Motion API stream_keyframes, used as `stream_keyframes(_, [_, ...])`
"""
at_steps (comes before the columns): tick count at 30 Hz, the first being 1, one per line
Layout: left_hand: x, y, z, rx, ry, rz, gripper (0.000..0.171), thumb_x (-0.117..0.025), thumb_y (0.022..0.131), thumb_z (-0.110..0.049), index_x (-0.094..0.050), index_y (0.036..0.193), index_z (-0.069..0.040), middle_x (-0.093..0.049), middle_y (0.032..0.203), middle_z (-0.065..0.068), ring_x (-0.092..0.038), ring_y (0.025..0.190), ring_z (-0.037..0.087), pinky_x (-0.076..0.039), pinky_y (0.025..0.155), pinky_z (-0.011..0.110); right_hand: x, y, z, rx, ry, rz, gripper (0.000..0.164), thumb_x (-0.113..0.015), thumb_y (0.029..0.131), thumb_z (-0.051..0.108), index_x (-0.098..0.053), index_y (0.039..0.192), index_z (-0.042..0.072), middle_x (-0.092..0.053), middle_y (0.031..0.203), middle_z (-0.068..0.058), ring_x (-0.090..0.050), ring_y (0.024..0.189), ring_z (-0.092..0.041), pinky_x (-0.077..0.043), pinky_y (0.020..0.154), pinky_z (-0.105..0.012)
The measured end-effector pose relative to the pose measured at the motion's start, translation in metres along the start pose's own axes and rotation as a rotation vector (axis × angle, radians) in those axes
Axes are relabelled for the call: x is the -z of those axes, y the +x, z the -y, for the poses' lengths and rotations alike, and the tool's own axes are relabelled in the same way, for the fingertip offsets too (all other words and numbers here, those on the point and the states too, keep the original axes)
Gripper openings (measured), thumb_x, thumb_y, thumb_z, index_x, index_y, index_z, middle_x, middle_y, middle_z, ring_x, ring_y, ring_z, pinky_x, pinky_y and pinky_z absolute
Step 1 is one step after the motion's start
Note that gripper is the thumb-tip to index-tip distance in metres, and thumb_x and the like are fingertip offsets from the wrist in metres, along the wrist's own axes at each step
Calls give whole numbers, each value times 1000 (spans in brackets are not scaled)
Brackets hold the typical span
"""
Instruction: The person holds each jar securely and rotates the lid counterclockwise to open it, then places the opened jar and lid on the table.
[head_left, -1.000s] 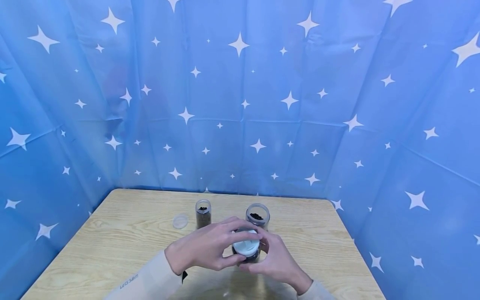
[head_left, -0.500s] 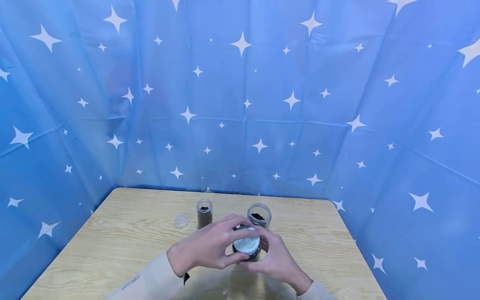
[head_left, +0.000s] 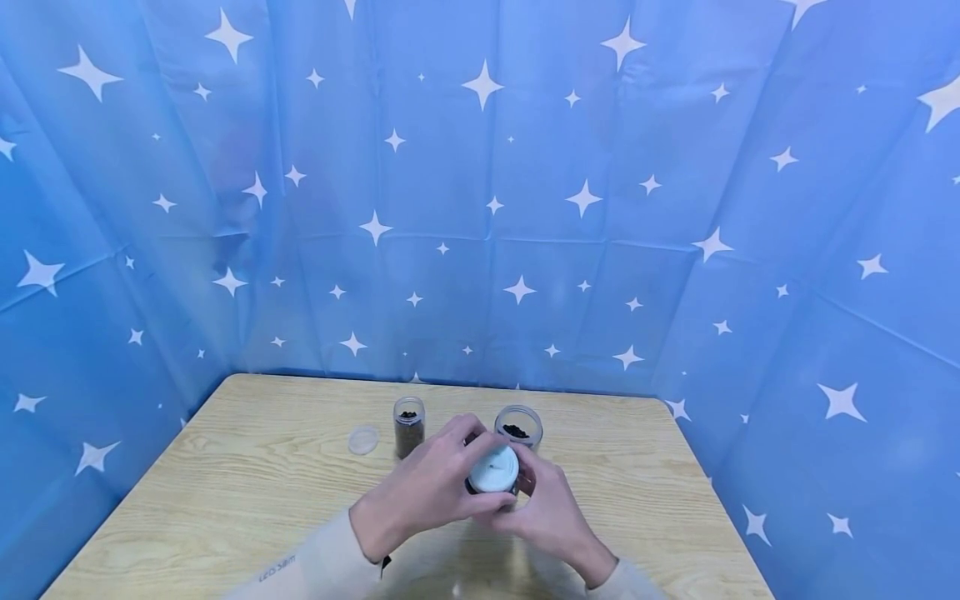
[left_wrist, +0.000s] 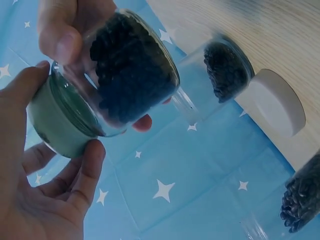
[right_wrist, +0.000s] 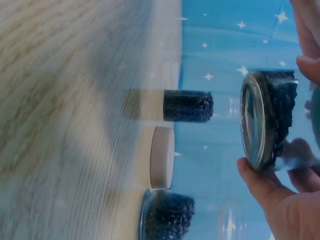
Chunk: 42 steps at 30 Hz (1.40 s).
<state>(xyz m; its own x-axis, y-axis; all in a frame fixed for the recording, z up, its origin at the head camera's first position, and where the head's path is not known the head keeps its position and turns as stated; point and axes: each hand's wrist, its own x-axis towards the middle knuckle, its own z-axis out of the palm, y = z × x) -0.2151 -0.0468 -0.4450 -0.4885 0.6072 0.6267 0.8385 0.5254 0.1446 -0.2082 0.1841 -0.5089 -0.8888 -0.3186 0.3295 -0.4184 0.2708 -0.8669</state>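
Note:
In the head view, both hands meet around a small glass jar with a pale green lid. My left hand grips the lid by its edge, thumb on one side and fingers on the other. My right hand holds the jar's glass body. In the left wrist view, the glass jar appears tilted, with dark beans or pellets packed toward its base. The lid covers its mouth end, and glass shows between lid and contents. In the right wrist view, the right fingers curl around the jar near its base.
Behind the hands on the wooden table stand a tall narrow jar and a wider jar, both uncovered with dark contents. A clear disc lid lies left of the tall jar. A pale thick lid sits between the jars.
My left hand has turned on the lid, its wrist shifting rightward and its knuckles rising. The lid's top now shows rounder and slightly higher. My right hand keeps its hold on the jar.

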Motion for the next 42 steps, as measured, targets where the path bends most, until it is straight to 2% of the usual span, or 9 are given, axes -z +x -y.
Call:
stream_keyframes(5, [-1,1,-3,25,19,-19,60,-100,92,-51,-76,137,-18,-69,119,0,-68,96,10,-60,80,14,0,1,-1,5,5,1,81,-103,86,15,-67,159,18,-82,141,-7,-79,126,-11,-67,108,-26])
stream_keyframes(15, [-2,1,-4,53,13,3,60,-100,92,-54,-78,135,-19,-69,119,-2,-68,97,9,-60,80,14,0,1,-3,18,14,10,81,-105,84,14,-68,157,16,-83,140,-7,-80,126,-12,-67,109,-27])
stream_keyframes(23, [-2,2,-3,41,22,-11,62,-101,90,-56,-79,134,-19,-70,117,-3,-68,97,9,-62,82,19,2,0,-2,24,25,21,80,-105,85,16,-68,156,18,-83,140,-7,-80,126,-11,-67,108,-28])
stream_keyframes(34, [0,1,-1,36,24,13,67,-101,89,-58,-78,138,-20,-72,121,-3,-72,101,11,-65,86,24,2,-1,-2,14,-11,21,84,-106,84,19,-67,159,17,-81,142,-6,-79,127,-13,-66,110,-28])
stream_keyframes(42, [4,2,3,2,-5,24,68,-100,90,-58,-77,141,-20,-75,130,-1,-76,112,15,-67,94,30,2,-1,-1,2,-11,16,84,-108,83,23,-69,157,22,-81,141,-1,-79,128,-12,-65,112,-28])
